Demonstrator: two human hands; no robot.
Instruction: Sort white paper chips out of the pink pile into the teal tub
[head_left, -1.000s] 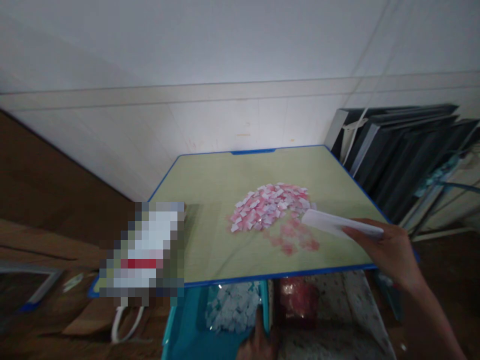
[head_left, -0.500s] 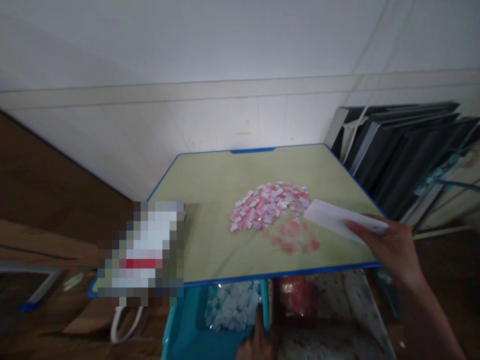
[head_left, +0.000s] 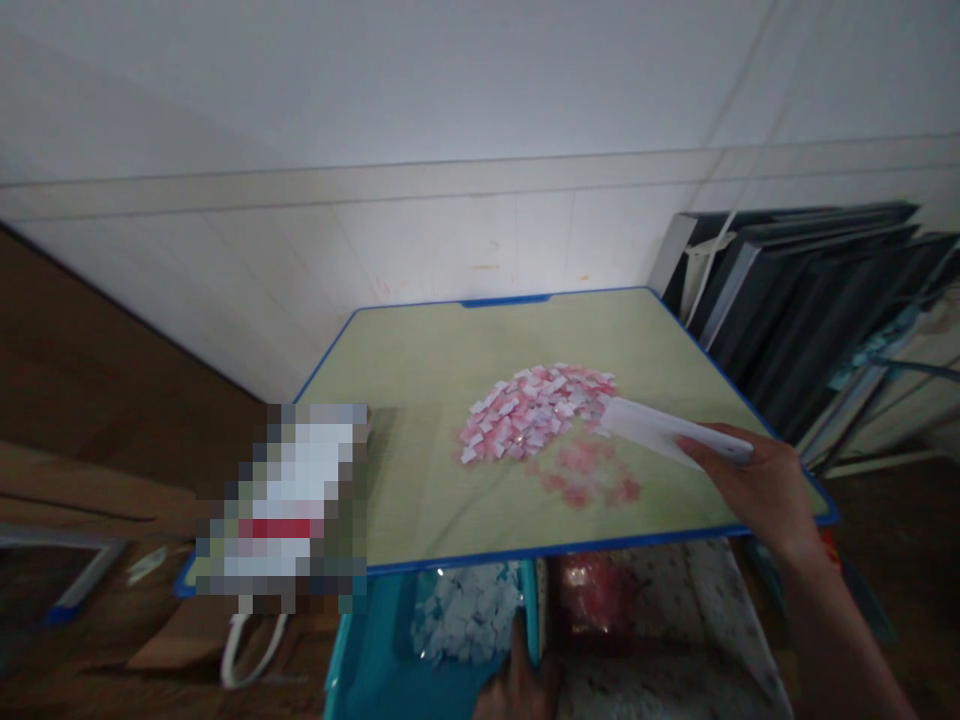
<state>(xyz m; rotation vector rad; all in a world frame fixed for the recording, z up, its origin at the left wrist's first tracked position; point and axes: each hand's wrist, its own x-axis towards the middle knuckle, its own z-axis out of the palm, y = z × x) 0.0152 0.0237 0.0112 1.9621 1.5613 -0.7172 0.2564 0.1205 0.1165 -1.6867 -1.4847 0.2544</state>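
Observation:
In my right hand (head_left: 765, 480), a flat white plastic scraper (head_left: 645, 420) is held by one end, with fingers closed round it. Its far edge touches the right side of a pile of small white and pink squares (head_left: 525, 410) on the pale board with a blue rim (head_left: 420, 350). Pink smears (head_left: 585, 470) mark the board in front of the pile. Below the near edge, my left hand (head_left: 517, 690) grips the right wall of a teal tray (head_left: 375, 640), one finger laid over it. Whitish squares (head_left: 469, 610) lie inside the tray.
A pixelated object (head_left: 300, 490) rests on the board's left side. Dark flat panels (head_left: 795, 290) lean at the right, and a white wall (head_left: 450, 240) stands behind. Under the board, right of the tray, a shiny red bundle (head_left: 596, 590) lies on a spotted surface (head_left: 675, 620).
My right hand and the scraper have moved slightly left, bringing the scraper's edge up to the pile's right side. The left hand and tray look the same.

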